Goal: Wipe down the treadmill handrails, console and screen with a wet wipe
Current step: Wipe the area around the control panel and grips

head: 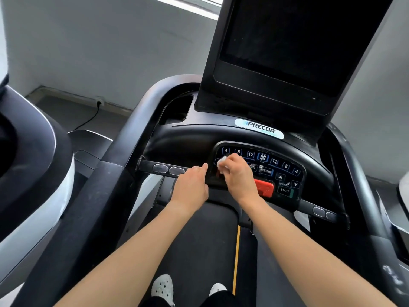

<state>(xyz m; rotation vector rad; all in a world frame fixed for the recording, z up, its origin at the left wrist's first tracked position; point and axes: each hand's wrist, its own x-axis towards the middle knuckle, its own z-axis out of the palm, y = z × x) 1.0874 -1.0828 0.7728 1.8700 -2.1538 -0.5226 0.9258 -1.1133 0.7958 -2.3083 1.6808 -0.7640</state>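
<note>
My right hand point(240, 177) pinched the wet wipe point(221, 161), bunched small and white at my fingertips, and pressed it against the upper left part of the console point(309, 151) keypad, near the buttons marked 4 and 8. My left hand point(191, 185) lay just beside it with the fingers straight and loose, holding nothing, at the inner end of the grip bar point(163, 169) where it met the console edge. The two hands were close together but did not touch. The red stop button point(264, 188) showed just right of my right wrist. The dark screen point(285, 41) rose above the console, behind the PRECOR badge point(259, 128). The left handrail point(132, 129) curved away at the side. Below my forearms ran the treadmill belt point(199, 240), and my pale shoes point(162, 286) stood on it.
</note>
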